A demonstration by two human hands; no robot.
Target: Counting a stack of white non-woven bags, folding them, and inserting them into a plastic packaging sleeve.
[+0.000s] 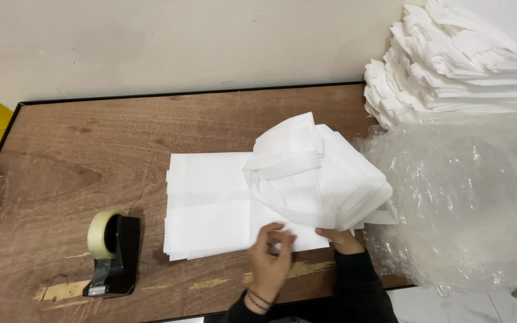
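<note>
A pile of flat white fabric bags [207,203] lies in the middle of the wooden table [91,149]. Its right part is folded up and over into a loose bundle with handle loops [318,173]. My left hand [270,257], with a dark bracelet on the wrist, pinches the near edge of the pile with curled fingers. My right hand [339,238], in a dark sleeve, grips the lower edge of the folded-over bundle from underneath; its fingers are mostly hidden by the fabric.
A black tape dispenser with a clear tape roll [112,251] stands near the front left edge. Crumpled clear plastic wrap [468,203] covers the table's right end. A tall stack of white bags [450,66] sits behind it against the wall.
</note>
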